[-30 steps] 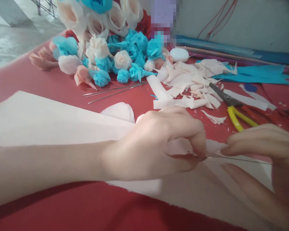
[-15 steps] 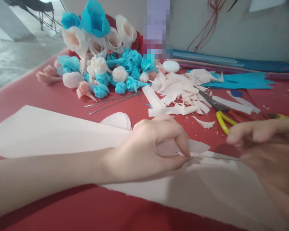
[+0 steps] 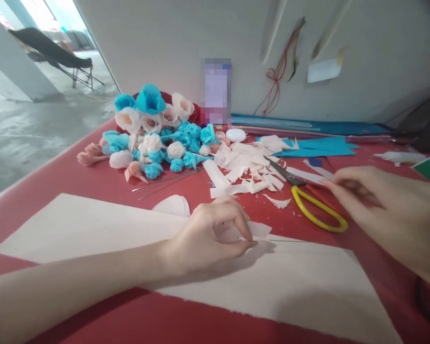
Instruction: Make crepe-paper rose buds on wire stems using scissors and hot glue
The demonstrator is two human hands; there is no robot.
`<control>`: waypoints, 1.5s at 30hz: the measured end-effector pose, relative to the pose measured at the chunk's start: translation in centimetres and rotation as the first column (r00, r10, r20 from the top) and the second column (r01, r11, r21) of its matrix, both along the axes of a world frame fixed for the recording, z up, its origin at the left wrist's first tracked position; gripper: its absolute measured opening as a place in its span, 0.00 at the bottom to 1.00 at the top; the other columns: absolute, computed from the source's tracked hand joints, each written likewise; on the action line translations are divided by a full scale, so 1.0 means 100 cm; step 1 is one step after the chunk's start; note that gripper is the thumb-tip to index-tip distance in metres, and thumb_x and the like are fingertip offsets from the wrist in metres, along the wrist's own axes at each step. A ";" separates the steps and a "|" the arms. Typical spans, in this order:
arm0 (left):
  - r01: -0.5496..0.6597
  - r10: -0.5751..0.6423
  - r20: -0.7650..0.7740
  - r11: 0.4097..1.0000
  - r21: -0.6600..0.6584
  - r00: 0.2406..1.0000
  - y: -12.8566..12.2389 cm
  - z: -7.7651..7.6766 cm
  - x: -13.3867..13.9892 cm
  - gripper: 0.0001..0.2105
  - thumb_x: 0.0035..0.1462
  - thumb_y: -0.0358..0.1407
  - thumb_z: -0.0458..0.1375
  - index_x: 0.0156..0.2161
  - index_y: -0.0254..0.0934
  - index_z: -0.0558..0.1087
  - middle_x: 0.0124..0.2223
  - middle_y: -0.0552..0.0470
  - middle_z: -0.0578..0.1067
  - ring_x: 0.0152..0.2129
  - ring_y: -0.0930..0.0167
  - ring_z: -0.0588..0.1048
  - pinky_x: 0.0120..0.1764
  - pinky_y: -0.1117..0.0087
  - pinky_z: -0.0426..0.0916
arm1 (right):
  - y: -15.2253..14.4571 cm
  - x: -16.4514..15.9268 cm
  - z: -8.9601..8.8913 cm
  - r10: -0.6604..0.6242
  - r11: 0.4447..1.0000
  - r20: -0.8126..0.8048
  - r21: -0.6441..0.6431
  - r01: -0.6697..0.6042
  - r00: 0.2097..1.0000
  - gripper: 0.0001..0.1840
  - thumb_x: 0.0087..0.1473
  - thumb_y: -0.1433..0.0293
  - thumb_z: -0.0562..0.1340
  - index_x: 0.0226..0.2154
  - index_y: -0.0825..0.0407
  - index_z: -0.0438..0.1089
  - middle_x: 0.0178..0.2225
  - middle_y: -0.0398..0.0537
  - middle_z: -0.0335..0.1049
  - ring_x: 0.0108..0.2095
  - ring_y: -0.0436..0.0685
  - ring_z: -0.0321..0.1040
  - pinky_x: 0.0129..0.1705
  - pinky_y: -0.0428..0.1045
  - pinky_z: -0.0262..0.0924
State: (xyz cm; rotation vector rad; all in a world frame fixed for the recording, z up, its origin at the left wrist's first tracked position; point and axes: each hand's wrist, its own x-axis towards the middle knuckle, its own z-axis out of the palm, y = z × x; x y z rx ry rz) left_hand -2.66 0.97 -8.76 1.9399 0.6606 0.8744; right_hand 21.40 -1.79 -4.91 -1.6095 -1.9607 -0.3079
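My left hand [image 3: 208, 239] rests over a large pale paper sheet [image 3: 329, 272], thumb and forefinger pinched on a thin wire [image 3: 290, 241] that sticks out to the right. A pale petal-shaped paper piece [image 3: 261, 229] shows just behind those fingers. Over to the right, my right hand [image 3: 390, 210] is raised beside the scissors [image 3: 318, 217], which have one yellow and one orange handle. Its fingers are curled and the thumb tip meets them; whatever lies between is hidden. Rounded paper petals [image 3: 172, 206] lie beyond my left wrist.
Blue, white and peach paper flowers [image 3: 152, 143] are heaped at the back left, with thin wires [image 3: 165, 185] before them. Pale paper scraps [image 3: 241, 165] and blue paper [image 3: 318, 146] lie behind the scissors. A wall [image 3: 165, 43] closes off the table's far side.
The view has tilted up and shows more wall. My right hand has moved off the wire's end, up toward the scissors, and its fingers have closed. My left hand keeps its pinch.
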 end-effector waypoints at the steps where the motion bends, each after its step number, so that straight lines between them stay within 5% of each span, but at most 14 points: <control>1: 0.004 -0.004 -0.001 1.000 -0.004 1.000 0.001 0.000 0.000 0.06 0.45 0.27 0.59 0.22 0.33 0.66 0.26 0.51 0.71 0.27 0.73 0.70 0.35 0.69 0.65 | 0.005 0.009 0.002 -0.026 0.997 0.153 0.081 0.013 0.988 0.09 0.55 0.65 0.53 0.29 0.51 0.65 0.26 0.45 0.68 0.26 0.51 0.65 0.28 0.45 0.54; 4: 0.021 -0.021 -0.004 1.000 0.004 1.000 0.002 -0.002 0.000 0.05 0.45 0.29 0.59 0.23 0.34 0.66 0.26 0.51 0.70 0.27 0.73 0.69 0.34 0.69 0.66 | 0.017 0.034 0.010 -0.072 0.989 0.347 0.149 0.021 0.935 0.19 0.58 0.61 0.48 0.26 0.52 0.66 0.28 0.48 0.70 0.26 0.52 0.66 0.27 0.46 0.54; 9: 0.015 -0.014 -0.032 1.000 0.026 0.999 0.003 -0.002 -0.001 0.05 0.45 0.28 0.59 0.23 0.35 0.67 0.27 0.52 0.72 0.29 0.72 0.70 0.39 0.67 0.65 | 0.021 0.051 0.020 -0.054 0.996 0.274 0.083 0.032 0.960 0.23 0.57 0.59 0.47 0.24 0.54 0.69 0.27 0.50 0.72 0.26 0.55 0.68 0.28 0.47 0.57; 14: -0.005 0.006 -0.053 1.000 0.016 0.999 0.003 -0.003 -0.003 0.04 0.45 0.30 0.59 0.23 0.35 0.68 0.28 0.52 0.72 0.29 0.72 0.71 0.41 0.67 0.65 | 0.019 0.025 0.015 0.103 0.992 0.134 -0.081 -0.093 0.986 0.17 0.57 0.64 0.49 0.28 0.52 0.70 0.30 0.47 0.73 0.29 0.54 0.70 0.30 0.46 0.59; 17: -0.003 0.003 -0.051 1.000 0.009 0.999 0.004 -0.003 -0.003 0.05 0.45 0.30 0.59 0.23 0.35 0.67 0.28 0.53 0.71 0.29 0.73 0.71 0.40 0.68 0.65 | 0.018 0.000 0.013 0.244 0.941 0.040 -0.250 -0.227 0.969 0.15 0.58 0.68 0.48 0.35 0.50 0.69 0.33 0.42 0.72 0.32 0.51 0.69 0.32 0.43 0.60; 19: -0.001 0.001 -0.055 1.000 0.004 0.999 0.004 -0.003 -0.003 0.05 0.46 0.31 0.59 0.24 0.35 0.67 0.28 0.53 0.71 0.29 0.73 0.71 0.40 0.68 0.65 | 0.015 -0.016 0.014 0.354 0.838 -0.086 -0.414 -0.356 0.931 0.14 0.59 0.67 0.49 0.41 0.47 0.67 0.39 0.40 0.70 0.39 0.49 0.67 0.38 0.42 0.59; 23: -0.011 0.010 -0.046 1.000 -0.023 0.999 0.002 -0.002 -0.002 0.05 0.46 0.30 0.59 0.23 0.34 0.67 0.27 0.52 0.71 0.30 0.72 0.70 0.38 0.69 0.66 | 0.009 -0.034 0.018 0.367 0.419 -0.459 -0.695 -0.584 0.809 0.12 0.55 0.63 0.55 0.39 0.49 0.68 0.35 0.41 0.69 0.36 0.50 0.65 0.34 0.42 0.58; 26: -0.010 0.008 -0.033 0.999 -0.037 0.999 0.002 -0.001 -0.001 0.05 0.46 0.29 0.59 0.23 0.34 0.67 0.26 0.52 0.71 0.29 0.72 0.70 0.35 0.69 0.66 | 0.006 -0.039 0.013 0.295 0.314 -0.540 -0.724 -0.614 0.788 0.13 0.51 0.60 0.59 0.30 0.53 0.70 0.26 0.42 0.68 0.26 0.48 0.62 0.26 0.42 0.53; 32: -0.033 0.033 0.001 0.998 -0.053 0.999 0.001 0.002 0.000 0.06 0.44 0.30 0.60 0.21 0.34 0.67 0.26 0.51 0.70 0.28 0.72 0.70 0.33 0.70 0.66 | 0.009 -0.037 0.001 0.173 0.269 -0.600 -0.734 -0.623 0.781 0.14 0.53 0.65 0.56 0.23 0.55 0.71 0.22 0.43 0.69 0.21 0.46 0.59 0.23 0.41 0.49; 36: -0.072 0.073 0.007 0.993 -0.094 0.997 0.004 0.004 -0.002 0.07 0.44 0.29 0.60 0.21 0.34 0.67 0.24 0.53 0.69 0.27 0.73 0.69 0.34 0.69 0.65 | 0.014 -0.027 0.009 0.180 0.263 -0.555 -0.769 -0.583 0.812 0.15 0.53 0.64 0.57 0.23 0.54 0.72 0.20 0.43 0.69 0.19 0.45 0.54 0.20 0.42 0.45; 45: -0.225 0.232 0.147 0.972 -0.060 0.962 0.040 0.024 -0.020 0.08 0.43 0.29 0.62 0.22 0.35 0.66 0.25 0.57 0.70 0.27 0.76 0.68 0.40 0.70 0.64 | 0.028 0.031 0.039 0.057 0.431 -0.443 -0.797 -0.422 0.895 0.16 0.51 0.66 0.58 0.18 0.55 0.72 0.18 0.46 0.67 0.20 0.49 0.61 0.25 0.44 0.58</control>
